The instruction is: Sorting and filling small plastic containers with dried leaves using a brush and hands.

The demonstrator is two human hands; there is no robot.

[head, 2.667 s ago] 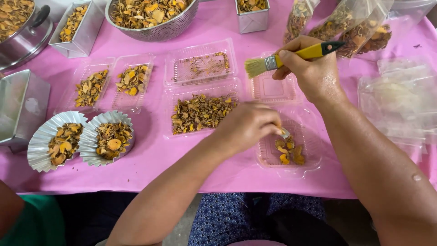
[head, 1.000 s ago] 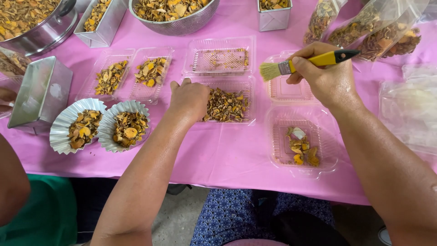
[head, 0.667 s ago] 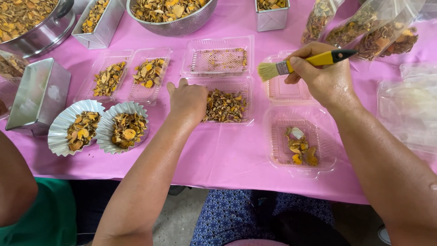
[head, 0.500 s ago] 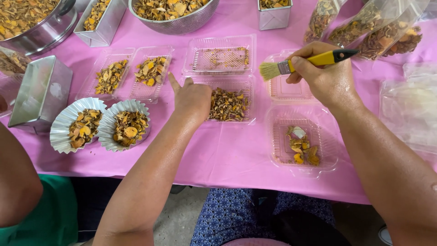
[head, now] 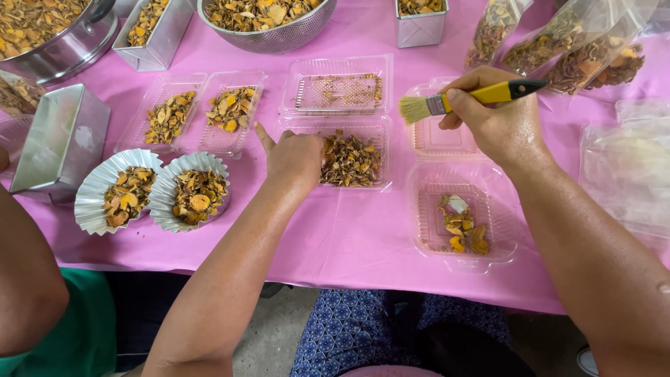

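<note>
My left hand rests at the left edge of a clear plastic tray of dried brown and yellow pieces, fingers curled into the pieces, index finger sticking out. My right hand grips a yellow-handled brush, bristles pointing left over the table. Below that hand lies another clear tray with a few yellow pieces and one white bit. An almost bare clear tray sits behind the filled one.
Two silver fluted cups of dried pieces stand at the left, beside a metal tin. Two more filled clear trays, a colander bowl, tins and plastic bags line the back. Another person's arm is at lower left.
My left hand went from the tray at the right to the middle tray of dried pieces and has closed its fingers into them. The brush hand stayed in place.
</note>
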